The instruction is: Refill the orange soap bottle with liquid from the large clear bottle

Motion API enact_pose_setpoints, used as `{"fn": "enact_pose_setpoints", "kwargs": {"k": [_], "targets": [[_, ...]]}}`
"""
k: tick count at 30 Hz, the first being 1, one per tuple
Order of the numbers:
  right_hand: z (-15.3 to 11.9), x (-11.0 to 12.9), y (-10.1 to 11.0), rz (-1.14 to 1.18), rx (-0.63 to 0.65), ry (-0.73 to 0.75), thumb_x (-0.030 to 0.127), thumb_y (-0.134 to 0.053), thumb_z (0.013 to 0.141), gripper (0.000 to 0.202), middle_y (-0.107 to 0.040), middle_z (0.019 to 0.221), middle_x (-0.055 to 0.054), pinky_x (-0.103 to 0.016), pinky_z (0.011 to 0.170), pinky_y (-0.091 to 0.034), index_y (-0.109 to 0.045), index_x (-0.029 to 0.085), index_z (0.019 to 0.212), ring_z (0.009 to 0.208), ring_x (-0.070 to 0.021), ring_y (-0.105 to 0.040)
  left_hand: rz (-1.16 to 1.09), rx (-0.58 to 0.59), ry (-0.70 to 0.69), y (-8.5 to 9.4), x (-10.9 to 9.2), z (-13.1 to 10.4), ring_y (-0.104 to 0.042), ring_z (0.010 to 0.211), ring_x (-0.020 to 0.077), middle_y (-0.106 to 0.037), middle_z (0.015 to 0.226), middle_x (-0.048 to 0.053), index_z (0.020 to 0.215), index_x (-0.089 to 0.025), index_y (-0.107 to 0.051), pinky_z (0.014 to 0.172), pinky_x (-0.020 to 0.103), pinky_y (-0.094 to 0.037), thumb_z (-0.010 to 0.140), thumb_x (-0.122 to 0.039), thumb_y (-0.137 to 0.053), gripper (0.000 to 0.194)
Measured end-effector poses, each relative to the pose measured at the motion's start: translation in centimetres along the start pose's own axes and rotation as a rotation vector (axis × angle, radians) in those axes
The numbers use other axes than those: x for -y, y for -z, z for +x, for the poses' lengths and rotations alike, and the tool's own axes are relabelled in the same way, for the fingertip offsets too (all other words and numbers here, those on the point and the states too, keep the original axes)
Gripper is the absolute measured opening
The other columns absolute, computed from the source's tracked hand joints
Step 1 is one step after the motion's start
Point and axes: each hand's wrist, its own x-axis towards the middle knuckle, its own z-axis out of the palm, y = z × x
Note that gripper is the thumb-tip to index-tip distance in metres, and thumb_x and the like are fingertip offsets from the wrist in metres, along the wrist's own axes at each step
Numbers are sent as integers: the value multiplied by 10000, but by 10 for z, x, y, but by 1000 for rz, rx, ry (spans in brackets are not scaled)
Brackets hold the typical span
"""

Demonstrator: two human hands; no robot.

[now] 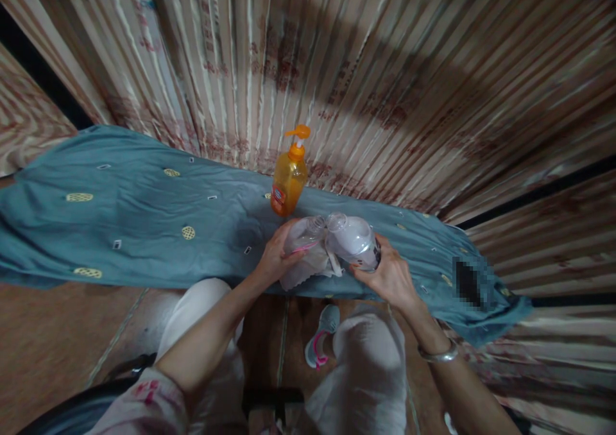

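My left hand point(278, 255) is closed around a clear plastic bottle point(303, 231) that tilts to the right. In my right hand point(387, 274) is a second, larger clear plastic bottle point(355, 237) with a label near its base, tilted to the left. The two open necks meet or nearly meet between my hands; I cannot tell whether they touch. Under the bottles lies a whitish cloth or wipe point(308, 273) with a jagged edge. Just behind them stands an orange pump bottle point(289, 181) with a red label, upright.
A teal cloth with pineapple prints point(144, 223) covers the narrow table. Behind it hangs a pleated patterned curtain point(337, 69). A dark pixelated object point(469, 284) lies at the right end. Below the front edge are my knees and a shoe point(323, 335).
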Motion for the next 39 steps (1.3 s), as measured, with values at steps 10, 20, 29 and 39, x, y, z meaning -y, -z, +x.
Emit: {"fn": "enact_pose_setpoints", "kwargs": {"k": [10,20,29,39], "targets": [[-1,0,7,-21,0,-5,514,-643,669,713,-671,1092,-165,-436,809,-513,-475,144,1255,973,-312,-649,50,21,-23,0,-4,0,-545,1229,274,-571,1326,103,1330,-197,-446,1064,434,-435,793,-380,-668,610],[-2,-2,8,-55,22,-14,492,-636,675,738,-656,1141,-170,-444,843,-499,-452,133,1293,1027,-313,-630,70,30,-43,-1,-6,1,-528,1235,261,-561,1328,105,1331,-193,-445,1087,429,-410,806,-393,-653,599],[-1,-4,10,-85,3,18,510,-623,681,716,-673,1089,-153,-437,823,-508,-460,146,1276,990,-304,-643,48,33,-13,0,-11,1,-530,1226,289,-566,1317,117,1320,-164,-458,1084,424,-414,791,-397,-649,608],[1,-7,12,-105,-10,40,529,-624,675,731,-665,1102,-178,-458,824,-507,-464,133,1267,992,-326,-640,42,30,20,-1,-10,1,-532,1227,293,-572,1314,103,1316,-178,-466,1090,449,-415,775,-380,-655,607]]}}
